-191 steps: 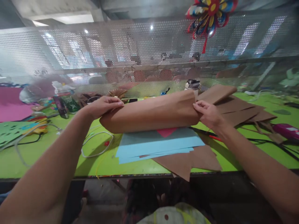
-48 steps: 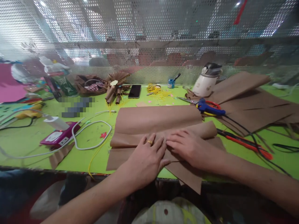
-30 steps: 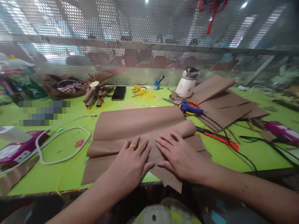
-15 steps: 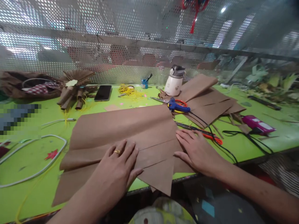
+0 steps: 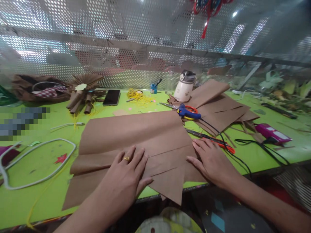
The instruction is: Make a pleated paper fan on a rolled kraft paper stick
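Note:
A large folded sheet of brown paper (image 5: 136, 136) lies on the green table (image 5: 36, 171) before me, over other brown sheets whose corner hangs past the near edge. My left hand (image 5: 126, 176), a gold ring on one finger, lies flat on the fold near the middle, fingers spread. My right hand (image 5: 211, 161) rests flat at the sheet's right end, fingers stretched out. Neither hand grips anything.
Blue-handled scissors (image 5: 188, 112), a red-and-black tool (image 5: 213, 140) and black cables lie right of the paper. More brown sheets (image 5: 223, 106), a white bottle (image 5: 184, 87), a phone (image 5: 111, 97), paper rolls (image 5: 81, 100), a white cable loop (image 5: 36, 161) and a perforated metal screen (image 5: 97, 42) surround it.
Both hands lowered the rolled brown paper onto the table and pressed it flat. In the last second my right hand slid from the middle to the sheet's right end; the curled fold flattened.

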Available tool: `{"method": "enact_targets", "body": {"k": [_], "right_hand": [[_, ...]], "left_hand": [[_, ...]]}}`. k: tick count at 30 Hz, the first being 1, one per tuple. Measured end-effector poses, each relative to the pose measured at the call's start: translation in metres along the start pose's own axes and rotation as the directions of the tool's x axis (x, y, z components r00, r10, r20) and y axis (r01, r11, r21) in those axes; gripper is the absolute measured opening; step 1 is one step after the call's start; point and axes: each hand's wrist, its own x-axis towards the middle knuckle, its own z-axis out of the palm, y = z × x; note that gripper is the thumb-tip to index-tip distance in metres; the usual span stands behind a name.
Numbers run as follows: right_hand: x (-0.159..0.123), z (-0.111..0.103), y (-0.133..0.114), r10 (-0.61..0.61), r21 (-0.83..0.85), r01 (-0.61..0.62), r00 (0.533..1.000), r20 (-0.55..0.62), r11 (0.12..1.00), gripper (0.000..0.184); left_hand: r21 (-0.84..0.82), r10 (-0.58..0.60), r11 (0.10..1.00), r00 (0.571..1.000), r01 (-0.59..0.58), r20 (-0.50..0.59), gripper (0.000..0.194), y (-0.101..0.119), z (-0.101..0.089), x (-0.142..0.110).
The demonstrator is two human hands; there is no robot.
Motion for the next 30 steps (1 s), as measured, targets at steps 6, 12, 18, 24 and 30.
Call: {"method": "enact_targets", "body": {"k": [6, 12, 18, 24, 30], "right_hand": [[0.011, -0.022, -0.007, -0.002, 0.077, 0.018, 0.98, -0.201, 0.997, 0.037], [0.039, -0.022, -0.059, -0.455, 0.243, 0.462, 0.886, -0.087, 0.853, 0.044], [0.035, 0.003, -0.077, -0.48, 0.19, 0.492, 0.87, -0.111, 0.85, 0.059], [0.029, 0.006, -0.08, -0.467, 0.113, 0.481, 0.875, -0.131, 0.87, 0.057], [0.027, 0.007, -0.086, -0.417, 0.132, 0.436, 0.897, -0.147, 0.89, 0.055]], "left_hand": [[-0.064, -0.047, 0.997, 0.999, 0.048, 0.022, 0.058, 0.004, -0.004, -0.001], [-0.122, -0.061, 0.99, 0.997, 0.067, 0.055, 0.063, 0.01, -0.014, -0.003], [-0.18, -0.034, 0.983, 0.998, 0.043, 0.056, 0.065, 0.006, -0.017, -0.014], [-0.225, -0.001, 0.974, 0.991, 0.032, 0.137, 0.068, -0.011, -0.026, -0.034], [-0.202, -0.051, 0.976, 0.985, 0.085, 0.167, 0.071, -0.031, -0.033, -0.067]]}}
